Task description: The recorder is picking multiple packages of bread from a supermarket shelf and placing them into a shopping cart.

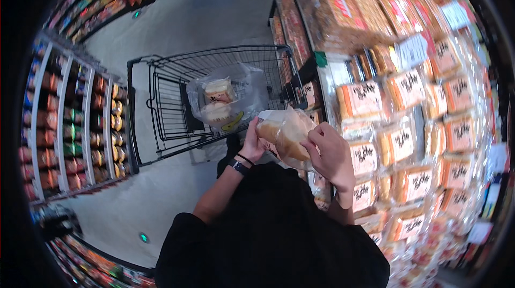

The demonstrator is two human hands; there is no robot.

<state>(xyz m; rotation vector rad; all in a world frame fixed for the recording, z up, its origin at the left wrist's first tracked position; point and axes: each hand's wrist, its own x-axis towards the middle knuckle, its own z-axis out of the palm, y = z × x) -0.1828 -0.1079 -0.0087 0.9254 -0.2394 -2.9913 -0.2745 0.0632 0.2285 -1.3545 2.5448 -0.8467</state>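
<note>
A clear plastic package of bread [281, 137] is held in front of my chest, between both hands. My left hand [252, 143] grips its left side, with the thumb up along the edge. At its right side, my right hand [330, 153] pinches the wrapping with bent fingers. Beyond the hands stands a black wire shopping cart [219, 50]. Inside it lies a translucent plastic bag [251, 82] with writing, around a wrapped bread package [219, 90] and another pale item that I cannot make out.
To my right, a display holds rows of wrapped bread packages [402, 143]. Large brown packages [342, 6] are stacked at its far end, near price cards [412, 50]. Shelves of jars [72, 127] stand at the left, with grey floor [116, 223] between. More stocked shelves [108, 2] are at upper left.
</note>
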